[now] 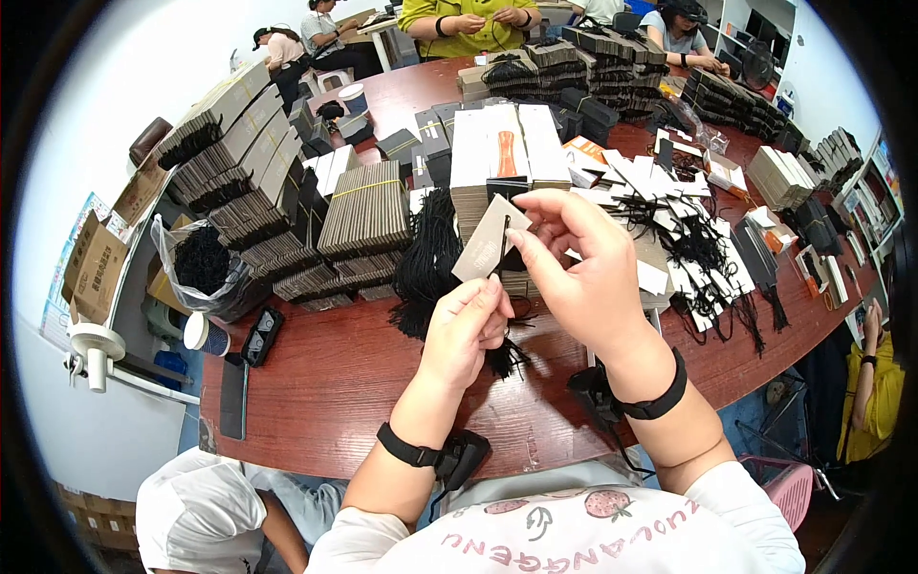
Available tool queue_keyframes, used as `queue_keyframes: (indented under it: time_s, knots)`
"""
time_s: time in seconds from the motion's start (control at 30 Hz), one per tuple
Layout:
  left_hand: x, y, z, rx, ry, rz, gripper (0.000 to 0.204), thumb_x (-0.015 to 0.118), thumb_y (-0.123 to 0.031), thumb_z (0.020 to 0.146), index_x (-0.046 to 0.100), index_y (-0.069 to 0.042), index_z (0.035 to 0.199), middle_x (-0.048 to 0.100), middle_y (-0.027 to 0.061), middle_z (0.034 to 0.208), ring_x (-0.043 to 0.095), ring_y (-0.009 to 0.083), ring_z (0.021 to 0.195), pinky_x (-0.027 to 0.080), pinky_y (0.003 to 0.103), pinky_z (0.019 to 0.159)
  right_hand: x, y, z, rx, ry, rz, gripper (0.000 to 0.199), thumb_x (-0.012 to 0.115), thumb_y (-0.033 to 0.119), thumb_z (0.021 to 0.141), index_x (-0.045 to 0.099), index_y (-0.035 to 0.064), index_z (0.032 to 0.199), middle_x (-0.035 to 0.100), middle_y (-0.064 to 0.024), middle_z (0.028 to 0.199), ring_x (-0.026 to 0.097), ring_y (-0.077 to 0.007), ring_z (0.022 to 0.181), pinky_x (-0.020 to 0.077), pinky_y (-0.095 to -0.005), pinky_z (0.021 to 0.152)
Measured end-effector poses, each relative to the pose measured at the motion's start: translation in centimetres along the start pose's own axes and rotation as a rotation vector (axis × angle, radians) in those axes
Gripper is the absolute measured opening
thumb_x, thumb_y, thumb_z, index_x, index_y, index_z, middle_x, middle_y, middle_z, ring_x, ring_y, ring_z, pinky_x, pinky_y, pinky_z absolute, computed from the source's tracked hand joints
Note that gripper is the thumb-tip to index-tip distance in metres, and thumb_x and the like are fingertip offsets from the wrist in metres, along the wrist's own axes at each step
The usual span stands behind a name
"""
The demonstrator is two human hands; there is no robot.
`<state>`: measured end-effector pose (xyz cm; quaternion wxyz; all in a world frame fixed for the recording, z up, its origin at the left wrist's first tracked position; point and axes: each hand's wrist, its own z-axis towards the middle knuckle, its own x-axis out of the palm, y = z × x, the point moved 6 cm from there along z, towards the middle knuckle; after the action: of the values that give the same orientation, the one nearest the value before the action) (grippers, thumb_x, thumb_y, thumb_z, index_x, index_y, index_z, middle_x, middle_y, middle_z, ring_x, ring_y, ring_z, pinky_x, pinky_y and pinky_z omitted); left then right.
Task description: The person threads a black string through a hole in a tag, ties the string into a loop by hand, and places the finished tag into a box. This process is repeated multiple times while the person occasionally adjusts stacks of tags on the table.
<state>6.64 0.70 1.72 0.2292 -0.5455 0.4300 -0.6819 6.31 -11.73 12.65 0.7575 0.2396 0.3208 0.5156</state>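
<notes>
Right hand (574, 273) pinches a grey card tag (488, 239) above the table (325, 383), long axis tilted up-right. Left hand (469, 320) pinches its black string (501, 251). A tassel pile (426, 263) lies just behind, stacked tags (363, 210) beyond.

Reddish wooden table (335, 383) under stacked card tags (363, 206), black cord bundles (426, 263), scattered strung tags (693, 249)
</notes>
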Motion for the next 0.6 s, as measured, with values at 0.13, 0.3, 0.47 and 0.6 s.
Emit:
queue_keyframes:
  time_s: [0.13,0.3,0.47,0.6]
  knots:
    - [-0.2,0.0,0.0,0.034,0.019,-0.015,0.031,0.049,-0.025,0.093,0.052,-0.005,0.069,0.035,-0.0057,0.054,0.026,0.0033,0.046,0.020,0.019,0.042,0.4,-0.3,-0.1,0.056,0.044,0.045,0.019,0.063,0.004,0.074,0.061,0.0003,0.092,0.062,-0.0122,0.078,0.061,-0.0198,0.065,0.0473,-0.0296,0.058]
    - [0.1,-0.8,-0.3,0.109,0.058,0.006,0.034,0.048,-0.027,0.091,0.044,-0.008,0.063,0.034,-0.0034,0.053,0.029,0.0062,0.048,0.021,0.020,0.043,-0.4,1.0,-0.6,-0.196,0.046,-0.148,0.014,0.061,0.004,0.074,0.061,0.0007,0.088,0.062,-0.0130,0.075,0.061,-0.0241,0.064,0.0482,-0.0322,0.059]
    - [0.0,-0.7,-0.3,0.137,0.101,-0.095,0.029,0.049,-0.020,0.092,0.050,-0.005,0.067,0.042,-0.0018,0.057,0.029,0.0041,0.048,0.023,0.020,0.044,-0.2,0.4,-1.1,0.021,0.110,0.084,0.007,0.063,0.006,0.077,0.060,0.0006,0.081,0.060,-0.0063,0.068,0.056,-0.0125,0.058,0.0447,-0.0243,0.053]
    - [0.3,-0.5,-0.2,0.123,0.092,-0.042,0.030,0.049,-0.023,0.092,0.047,-0.005,0.067,0.039,-0.0023,0.056,0.028,0.0050,0.048,0.022,0.020,0.044,1.6,-2.7,-0.5,0.446,0.196,0.455,0.011,0.066,0.009,0.080,0.060,-0.0007,0.080,0.060,0.0004,0.071,0.052,-0.0031,0.063,0.0423,-0.0185,0.056]
